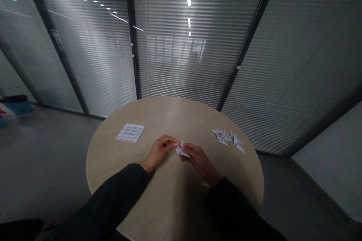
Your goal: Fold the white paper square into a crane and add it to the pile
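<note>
A small folded white paper piece (183,151) with pointed tips is held between my two hands, above the middle of the round wooden table (169,113). My left hand (160,151) pinches its left end between thumb and fingers. On the other side, my right hand (198,159) grips the paper's right part, fingers closed round it. Several folded white paper cranes (223,136) lie in a loose group on the table's right side. At the left lies a stack of white paper sheets (130,133) with printed lines.
Glass panels with blinds (183,64) stand behind the table's far edge, divided by dark frames. A blue bin (18,106) with a black liner is on the floor at the far left.
</note>
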